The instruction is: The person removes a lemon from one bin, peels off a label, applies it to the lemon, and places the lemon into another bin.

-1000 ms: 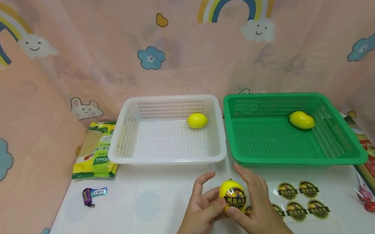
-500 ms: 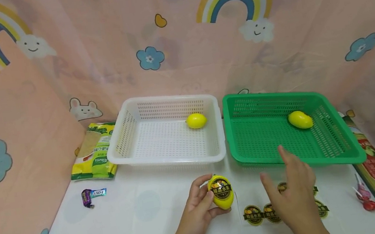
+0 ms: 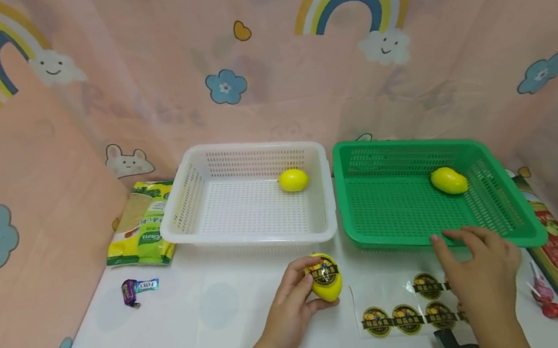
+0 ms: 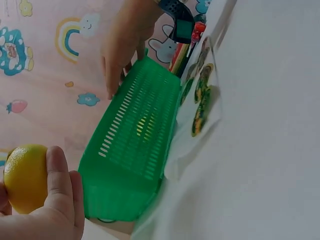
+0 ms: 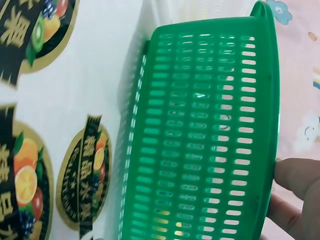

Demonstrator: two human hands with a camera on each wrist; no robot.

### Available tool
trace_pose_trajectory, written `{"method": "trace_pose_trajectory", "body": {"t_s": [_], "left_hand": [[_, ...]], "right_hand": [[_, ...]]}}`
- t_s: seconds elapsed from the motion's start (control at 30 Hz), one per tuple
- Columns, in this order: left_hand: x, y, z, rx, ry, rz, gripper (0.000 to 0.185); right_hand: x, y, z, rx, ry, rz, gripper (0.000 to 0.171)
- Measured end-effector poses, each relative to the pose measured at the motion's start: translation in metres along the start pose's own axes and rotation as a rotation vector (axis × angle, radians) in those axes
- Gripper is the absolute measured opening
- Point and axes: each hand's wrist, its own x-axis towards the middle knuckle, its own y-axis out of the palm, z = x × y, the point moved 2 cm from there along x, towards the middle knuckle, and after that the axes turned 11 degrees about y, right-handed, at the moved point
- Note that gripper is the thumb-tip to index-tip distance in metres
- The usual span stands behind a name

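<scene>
Left hand point(image 3: 297, 305) curled, right hand point(image 3: 481, 279) spread.

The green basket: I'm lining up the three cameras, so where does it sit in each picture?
Head: green basket right of centre, beside the white basket, right hand at its front rim.
Left wrist: it runs diagonally through the middle, a lemon showing through the mesh.
Right wrist: its slotted side wall fills the centre.
Shared landmark: the sticker sheet beside it.

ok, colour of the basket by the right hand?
Green basket, right hand at its front rim; clearest in the head view.
</scene>
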Motion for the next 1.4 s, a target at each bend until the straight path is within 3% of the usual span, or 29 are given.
{"method": "trace_pose_trajectory", "body": {"t_s": [0.23,0.47,0.6,0.73,0.9,1.07,1.2,1.4], "left_hand": [[0.044,0.023,-0.009,0.021,0.051,0.047,0.036],[0.113,0.063,-0.015,0.076,0.036,0.061,0.037],[0.151,0.085,-0.003,0.168,-0.017,0.059,0.034],[0.175,0.103,0.014,0.286,-0.062,0.049,0.033],[0.193,0.115,0.038,0.495,-0.097,0.041,0.03],[0.201,0.114,0.055,0.716,-0.134,0.068,0.031],[0.202,0.113,0.06,0.763,-0.174,0.078,0.034],[0.204,0.11,0.06,0.712,-0.209,0.005,0.031]], "right_hand": [[-0.001,0.001,-0.001,0.012,-0.075,-0.068,0.031],[0.001,0.001,-0.002,-0.001,-0.115,-0.1,0.03],[0.003,0.001,-0.002,-0.022,-0.124,-0.105,0.031],[0.002,0.0,-0.002,-0.015,-0.14,-0.116,0.031],[0.002,0.0,-0.001,-0.005,-0.149,-0.119,0.031],[0.001,-0.001,0.0,0.009,-0.159,-0.127,0.031],[0.001,-0.002,0.001,0.024,-0.186,-0.151,0.029],[0.0,-0.002,0.003,0.019,-0.208,-0.164,0.029]]}}
